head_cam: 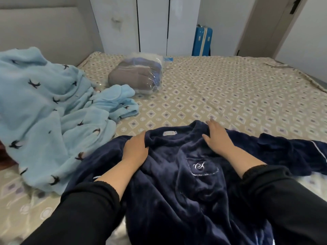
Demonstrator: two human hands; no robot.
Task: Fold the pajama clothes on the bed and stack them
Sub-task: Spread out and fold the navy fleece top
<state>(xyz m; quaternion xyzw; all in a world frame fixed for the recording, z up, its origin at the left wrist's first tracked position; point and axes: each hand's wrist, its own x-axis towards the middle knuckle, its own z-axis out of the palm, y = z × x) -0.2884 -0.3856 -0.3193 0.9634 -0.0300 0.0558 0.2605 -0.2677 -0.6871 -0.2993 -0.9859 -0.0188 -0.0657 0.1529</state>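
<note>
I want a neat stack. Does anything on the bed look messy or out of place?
The light blue pajamas lie crumpled in an unfolded heap at the left of the bed. The navy top, under the left hand and right hand, is wrinkled and unfolded.

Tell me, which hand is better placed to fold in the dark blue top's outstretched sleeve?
Probably the right hand: it lies flat on the dark blue top, on the side where the sleeve stretches out. The left hand is on the opposite shoulder, beside the light blue pajamas.

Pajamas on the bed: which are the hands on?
The navy top, nearest the camera; left hand and right hand rest on it. The light blue pajamas lie untouched.
</note>
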